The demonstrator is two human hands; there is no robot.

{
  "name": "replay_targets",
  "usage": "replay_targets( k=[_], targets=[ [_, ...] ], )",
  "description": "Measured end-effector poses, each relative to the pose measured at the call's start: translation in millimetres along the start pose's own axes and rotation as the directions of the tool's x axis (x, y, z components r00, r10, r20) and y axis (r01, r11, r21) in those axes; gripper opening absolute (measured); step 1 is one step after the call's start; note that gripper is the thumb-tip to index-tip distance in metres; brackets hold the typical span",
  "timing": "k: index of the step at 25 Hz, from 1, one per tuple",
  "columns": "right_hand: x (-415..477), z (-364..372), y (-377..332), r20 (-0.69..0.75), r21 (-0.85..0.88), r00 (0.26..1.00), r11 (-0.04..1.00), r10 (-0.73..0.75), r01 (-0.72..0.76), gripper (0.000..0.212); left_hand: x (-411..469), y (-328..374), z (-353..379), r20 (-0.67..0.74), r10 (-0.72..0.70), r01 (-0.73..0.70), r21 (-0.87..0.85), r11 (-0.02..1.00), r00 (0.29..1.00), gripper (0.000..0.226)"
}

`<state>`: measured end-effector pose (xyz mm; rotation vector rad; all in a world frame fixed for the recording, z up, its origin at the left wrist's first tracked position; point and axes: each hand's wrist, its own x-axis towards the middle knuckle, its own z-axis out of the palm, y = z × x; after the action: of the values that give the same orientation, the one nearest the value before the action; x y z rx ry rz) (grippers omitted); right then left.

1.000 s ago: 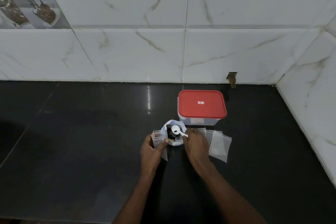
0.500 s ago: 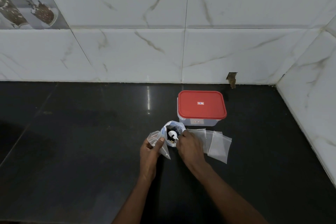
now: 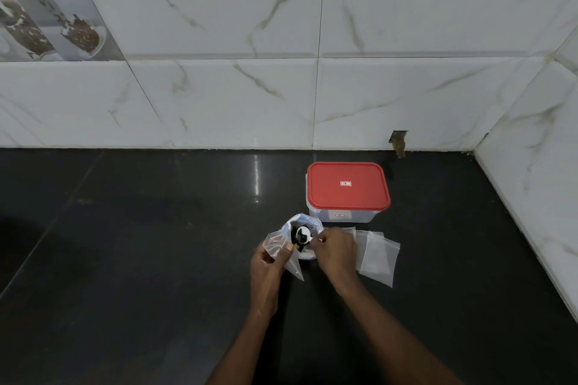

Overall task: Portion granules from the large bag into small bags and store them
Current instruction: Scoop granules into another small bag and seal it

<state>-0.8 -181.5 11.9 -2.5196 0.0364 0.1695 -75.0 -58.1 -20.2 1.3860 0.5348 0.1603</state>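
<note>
Large bag [image 3: 308, 221], one: pale crumpled plastic, standing on the black tabletop [image 3: 156, 259] just in front of the container, mouth open and facing up, dark granules [image 3: 294, 237] visible inside. Spoon [image 3: 303, 233], one: white, its round bowl face-up inside the mouth of the large bag, its handle running toward the lower right into the right hand [image 3: 336, 251], whose fingers are curled and pinch the handle end. Small bag [image 3: 294, 267], one in hand: clear, held tilted just left of the large bag and touching its side, long axis running from upper left to lower right, open end at the upper left beside the large bag's rim; the left hand [image 3: 267, 269] grips it, thumb pressed across the front and the other fingers behind. Spare small bags [image 3: 380, 258]: clear, lying flat and overlapping on the tabletop to the right of the right hand, at least two; the exact number cannot be told, since the hand covers part of the pile. Container [image 3: 347, 186], one: clear rectangular box, red lid on, long axis left to right, near the tiled wall [image 3: 219, 97].
</note>
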Motion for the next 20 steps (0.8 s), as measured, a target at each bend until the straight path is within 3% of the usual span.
replay_targets(
  k=[6, 9, 11, 13, 14, 16, 17, 20],
  targets=[
    [-0.3, -22.7, 12.1, -0.014, 0.177, 1.000, 0.984, 0.023, -0.020, 0.029, -1.1, 5.0, -2.6, -0.056, 0.009, -0.001, 0.154, 0.988, 0.998, 0.032],
    [-9.6, -39.1, 4.4, -0.067, 0.385, 0.998, 0.922, -0.018, 0.042, 0.025, 2.5, 9.9, 0.5, -0.062, 0.069, -0.047, 0.307, 0.951, 0.996, 0.040],
    [-17.9, -46.2, -2.2, -0.131, 0.405, 0.984, 0.900, -0.118, 0.162, 0.018, 5.5, 13.1, 3.4, -0.057, 0.089, -0.062, 0.366, 0.929, 0.994, 0.046],
    [-28.1, -46.2, -5.6, -0.241, 0.208, 0.902, 0.889, -0.358, 0.408, 0.012, 8.2, 14.1, 5.4, -0.060, 0.093, -0.063, 0.381, 0.923, 0.994, 0.048],
    [-32.8, -43.1, -3.7, -0.258, 0.009, 0.813, 0.840, -0.522, 0.542, 0.009, 8.6, 14.9, 6.2, -0.060, 0.092, -0.062, 0.384, 0.921, 0.994, 0.049],
    [-40.8, -33.3, 6.1, -0.173, -0.334, 0.631, 0.648, -0.756, 0.685, 0.009, 9.1, 14.0, 6.2, -0.054, 0.086, -0.059, 0.388, 0.920, 0.995, 0.055],
    [-43.3, -28.6, 12.0, -0.147, -0.399, 0.584, 0.588, -0.798, 0.703, 0.015, 9.2, 13.3, 6.0, -0.051, 0.085, -0.059, 0.387, 0.920, 0.995, 0.059],
    [-45.2, -23.6, 19.7, -0.203, -0.404, 0.522, 0.557, -0.828, 0.726, 0.013, 7.7, 13.8, 6.0, -0.052, 0.080, -0.054, 0.388, 0.920, 0.995, 0.060]
  ],
)
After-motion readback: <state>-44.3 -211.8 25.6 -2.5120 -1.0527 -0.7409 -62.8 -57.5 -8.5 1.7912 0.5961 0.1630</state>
